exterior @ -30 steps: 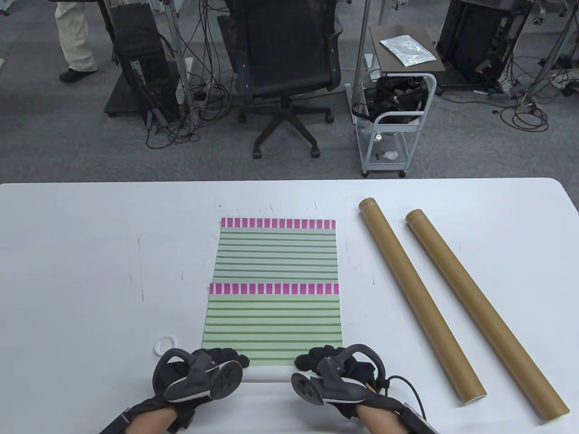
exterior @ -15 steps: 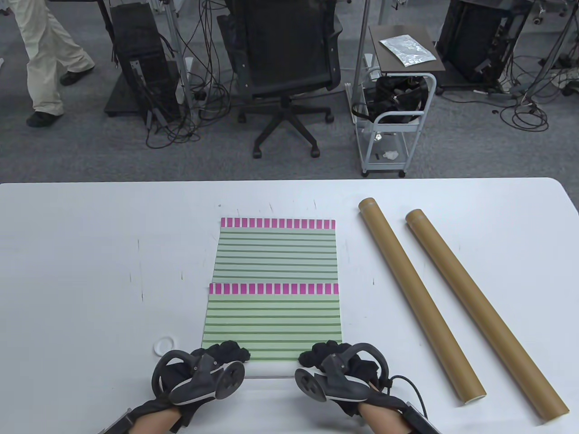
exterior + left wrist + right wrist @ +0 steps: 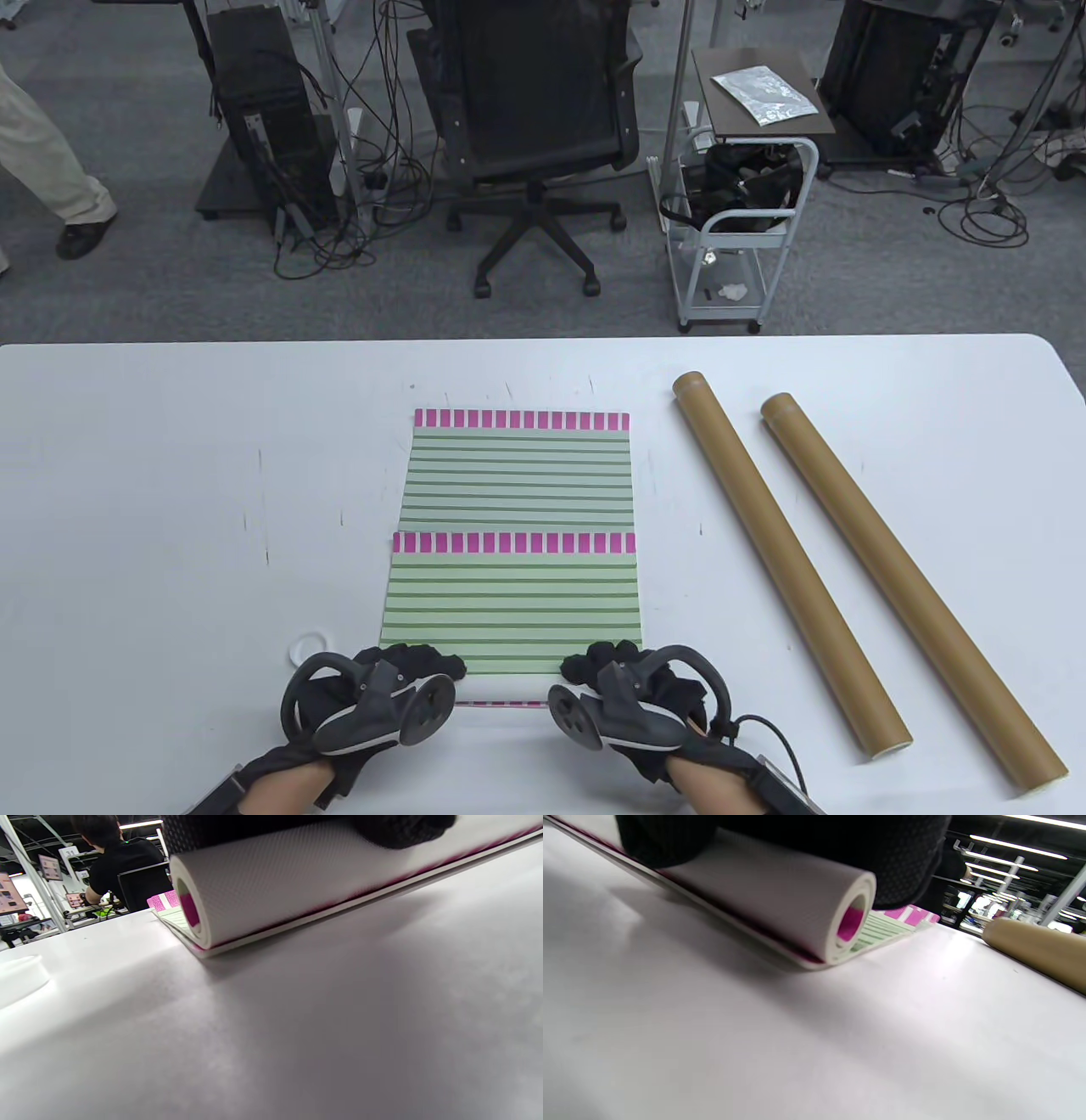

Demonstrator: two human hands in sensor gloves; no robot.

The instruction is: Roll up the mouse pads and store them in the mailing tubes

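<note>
Table view: at the left, a small white ring lies on the white surface, just beyond the left hand. That hand's fingers curl over the left end of the near mouse pad, whose near edge is rolled into a short white coil; the left wrist view shows the coil's open end with pink inside. The right hand curls over the coil's right end likewise. A second striped mouse pad lies flat beyond, its near edge under the first. Further right, two brown mailing tubes lie side by side, apart, slanting towards the near right.
</note>
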